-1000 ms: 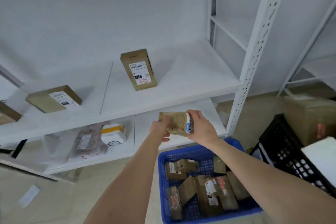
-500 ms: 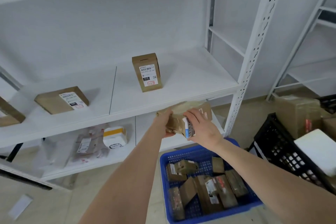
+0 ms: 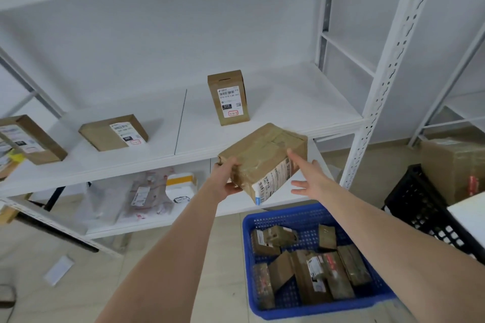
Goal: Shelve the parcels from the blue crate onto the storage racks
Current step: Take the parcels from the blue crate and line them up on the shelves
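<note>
Above the blue perforated plastic crate (image 3: pixel 288 214), at its twelve o'clock, you hold a brown cardboard parcel bound in clear tape (image 3: pixel 262 155), level with the front lip of the white metal middle shelf (image 3: pixel 301 102). The parcel is tilted, and its white barcode label faces down toward five o'clock.

Left grip (image 3: pixel 225 178): fingers and thumb curled round the parcel's seven-o'clock end, carrying it.
Right grip (image 3: pixel 311 176): fingers straight and spread, fingertips (image 3: pixel 291 154) at the parcel's three-o'clock face. Touching or just off it, cannot tell. The thumb is apart from the box.

Step in hand, by my read: the carry from crate to rack, with the parcel not yet set down. Several brown parcels lie in the crate, so plenty is left.

On the shelf, an upright brown carton with a white shipping label (image 3: pixel 228 98) stands at eleven o'clock of your parcel, and a flat brown carton (image 3: pixel 112 132) lies well off toward nine. Bare shelf shows at three o'clock of the upright carton.

Next move calls for clearing the lip, sliding the parcel in toward one o'clock and levelling it. Keep off the upright carton, which looks easy to tip.
</note>
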The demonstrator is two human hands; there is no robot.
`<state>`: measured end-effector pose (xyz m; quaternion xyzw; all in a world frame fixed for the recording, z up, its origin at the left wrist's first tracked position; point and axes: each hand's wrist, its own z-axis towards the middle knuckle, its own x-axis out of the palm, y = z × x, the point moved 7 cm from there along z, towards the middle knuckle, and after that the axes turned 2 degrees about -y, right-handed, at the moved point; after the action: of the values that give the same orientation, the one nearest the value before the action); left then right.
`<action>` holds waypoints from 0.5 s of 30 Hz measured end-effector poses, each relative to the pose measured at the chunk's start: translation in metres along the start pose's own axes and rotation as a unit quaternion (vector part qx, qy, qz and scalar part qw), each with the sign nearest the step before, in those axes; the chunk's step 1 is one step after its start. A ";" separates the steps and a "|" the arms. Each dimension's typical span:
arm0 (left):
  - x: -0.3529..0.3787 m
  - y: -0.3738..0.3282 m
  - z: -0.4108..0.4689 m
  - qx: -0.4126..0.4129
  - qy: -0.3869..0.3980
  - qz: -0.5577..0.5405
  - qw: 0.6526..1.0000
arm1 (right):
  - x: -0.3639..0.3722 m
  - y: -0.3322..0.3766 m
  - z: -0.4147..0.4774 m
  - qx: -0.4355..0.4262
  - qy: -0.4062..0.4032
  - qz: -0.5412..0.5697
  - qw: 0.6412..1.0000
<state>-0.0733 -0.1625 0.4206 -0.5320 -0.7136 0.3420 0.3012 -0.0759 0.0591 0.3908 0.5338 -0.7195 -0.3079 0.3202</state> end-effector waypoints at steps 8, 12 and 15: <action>-0.013 -0.031 -0.009 0.016 -0.012 0.120 0.993 | 0.000 0.008 -0.003 0.057 0.039 0.022 0.997; -0.012 -0.032 -0.006 0.013 -0.007 0.071 0.997 | 0.012 0.005 -0.007 0.065 0.029 0.055 0.996; -0.005 -0.030 -0.008 0.011 0.024 0.072 0.997 | 0.017 -0.001 -0.007 0.073 0.022 0.082 0.994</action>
<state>-0.0818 -0.1720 0.4492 -0.5868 -0.6624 0.3574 0.2988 -0.0741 0.0420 0.3964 0.5018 -0.7743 -0.2155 0.3198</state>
